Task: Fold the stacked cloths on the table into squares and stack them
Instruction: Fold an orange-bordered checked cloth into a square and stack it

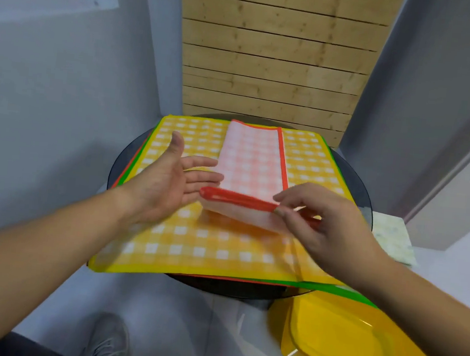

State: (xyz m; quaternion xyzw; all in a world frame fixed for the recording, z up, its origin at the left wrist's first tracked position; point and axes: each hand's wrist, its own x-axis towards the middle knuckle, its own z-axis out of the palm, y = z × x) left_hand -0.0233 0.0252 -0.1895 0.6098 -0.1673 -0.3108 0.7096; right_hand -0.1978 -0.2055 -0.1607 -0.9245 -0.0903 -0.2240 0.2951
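Note:
A red-edged checked cloth (254, 156), folded into a long strip, lies on top of a yellow checked cloth (207, 244) that heads a flat stack on the round dark table (355, 172). The strip's near end is lifted off the stack. My right hand (327, 224) pinches that lifted red hem at its right corner. My left hand (176, 180) is held flat with straight fingers beside the strip's left edge, fingertips touching the cloth near the lifted end. Green and red edges of lower cloths (127, 167) peek out at the stack's left side.
A yellow plastic tray (355, 350) sits at the near right, below the table's edge. A pale speckled sponge-like pad (391, 239) lies on the white surface at the right. A wooden slatted panel (274, 52) stands behind the table. My shoe (109, 340) shows below.

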